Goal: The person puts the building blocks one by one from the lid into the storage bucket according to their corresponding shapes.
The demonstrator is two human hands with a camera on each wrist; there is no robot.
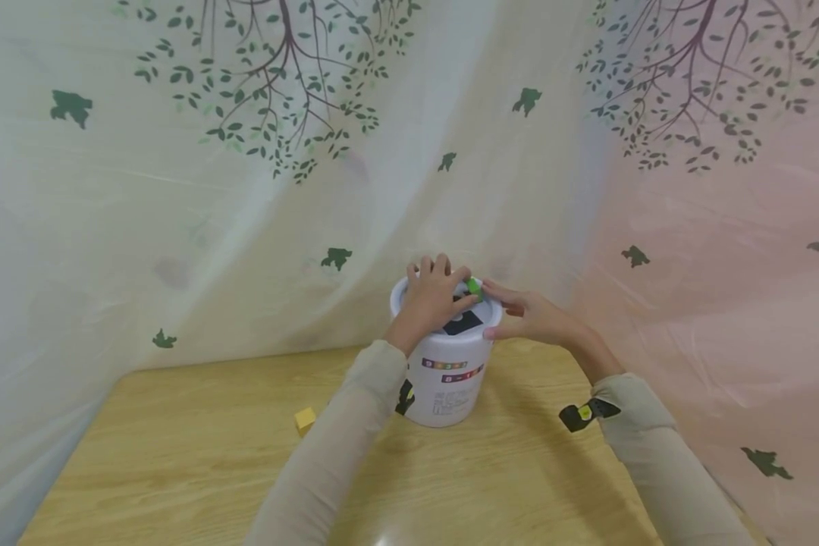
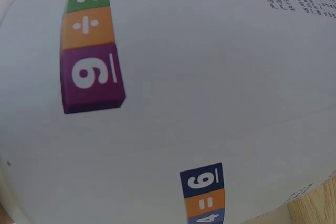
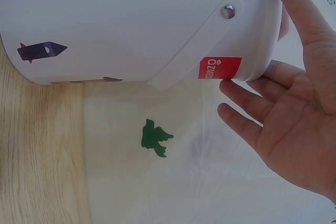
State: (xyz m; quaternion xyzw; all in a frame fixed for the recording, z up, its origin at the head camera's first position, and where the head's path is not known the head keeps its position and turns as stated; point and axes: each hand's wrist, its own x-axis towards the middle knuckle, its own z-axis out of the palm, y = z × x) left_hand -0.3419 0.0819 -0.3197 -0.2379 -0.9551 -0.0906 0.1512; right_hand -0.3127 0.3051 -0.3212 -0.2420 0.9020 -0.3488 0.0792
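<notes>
A white bucket (image 1: 444, 387) stands upright on the table, printed with number tiles and small text. My left hand (image 1: 433, 297) lies spread across its lid (image 1: 462, 324), fingers toward the far rim and thumb over the top. Beside that thumb shows a bright green patch (image 1: 474, 287). From the right, my right hand (image 1: 532, 315) holds the bucket at its upper rim, thumb on the near side and fingers farther round. The right wrist view shows the fingers (image 3: 252, 100) by a red label (image 3: 220, 68) under the rim. Much of the lid is hidden beneath the left hand.
A small yellow block (image 1: 305, 421) sits on the wooden table (image 1: 177, 447), left of the bucket beside the left sleeve. Behind the table hangs a pale curtain (image 1: 246, 227) printed with leaves and branches. A white strap handle (image 3: 194, 43) hangs along the bucket's side.
</notes>
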